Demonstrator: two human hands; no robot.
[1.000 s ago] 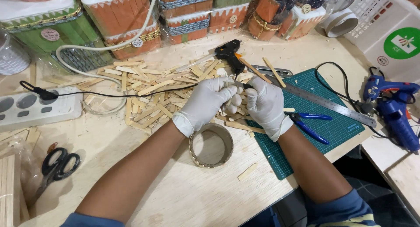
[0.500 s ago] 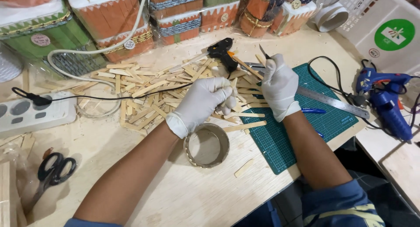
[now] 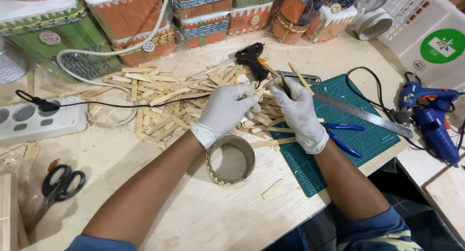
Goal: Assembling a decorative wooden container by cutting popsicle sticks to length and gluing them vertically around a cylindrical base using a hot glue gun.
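Both my hands wear white gloves and meet over a pile of flat wooden sticks point(image 3: 164, 103). My left hand point(image 3: 225, 110) is curled, its fingertips pinching a short wooden stick point(image 3: 270, 81) from the left. My right hand point(image 3: 298, 113) closes on the same stick from the right, with a thin dark object beside its fingers that I cannot identify. A longer stick point(image 3: 300, 76) pokes up behind that hand. A black glue gun point(image 3: 251, 57) lies just beyond the fingertips, untouched. A cardboard ring point(image 3: 231, 160) sits below my left wrist.
A green cutting mat point(image 3: 353, 135) carries a metal ruler point(image 3: 363, 113) and blue pliers point(image 3: 345, 135). A blue glue gun point(image 3: 433, 118) lies at the right, a power strip point(image 3: 34, 120) and scissors point(image 3: 58, 188) at the left. Decorated stick boxes point(image 3: 135, 23) line the back.
Both hands have lifted away from the middle of the stick pile and moved up toward the black glue gun, the right hand leading. They now meet just below it.
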